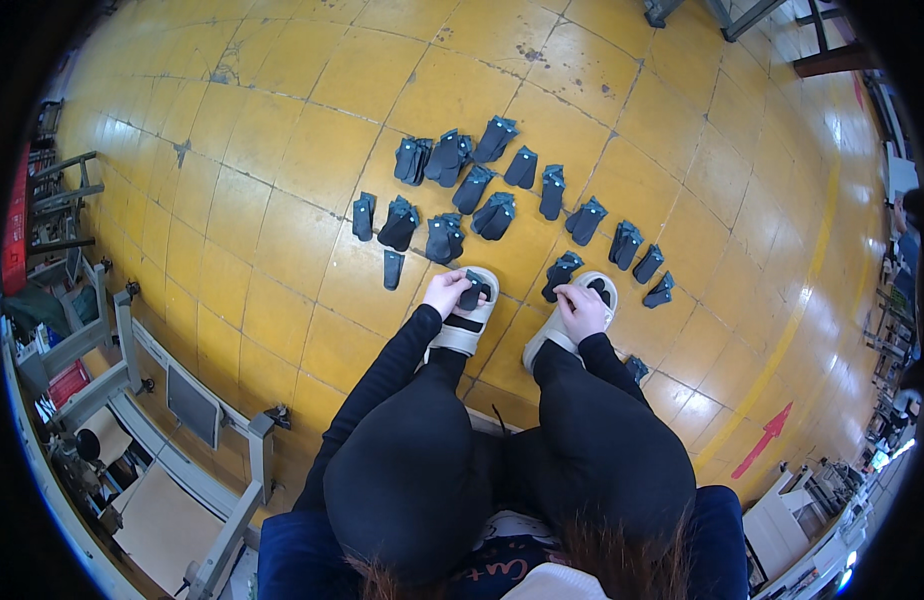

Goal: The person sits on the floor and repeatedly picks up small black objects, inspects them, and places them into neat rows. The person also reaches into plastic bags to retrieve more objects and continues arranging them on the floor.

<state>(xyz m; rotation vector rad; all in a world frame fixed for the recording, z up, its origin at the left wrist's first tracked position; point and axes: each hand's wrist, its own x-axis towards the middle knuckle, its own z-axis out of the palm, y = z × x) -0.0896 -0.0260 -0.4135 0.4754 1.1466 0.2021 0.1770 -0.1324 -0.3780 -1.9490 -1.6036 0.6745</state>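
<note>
My left hand is closed on a small dark, tapered flat piece with a teal end, held over my left sandal. My right hand is bent in front of my right sandal, thumb and fingers drawn together. Its fingertips are at the near edge of a small stack of like pieces; whether they grip one is too small to tell. Beyond my feet, several more stacks, such as one pile, lie on the floor. A single piece lies left of them.
Yellow floor tiles stretch around me. Grey metal frames and a work table stand at my left. Another small stack lies beside my right leg. A red floor arrow is at the right; metal legs are at the far edge.
</note>
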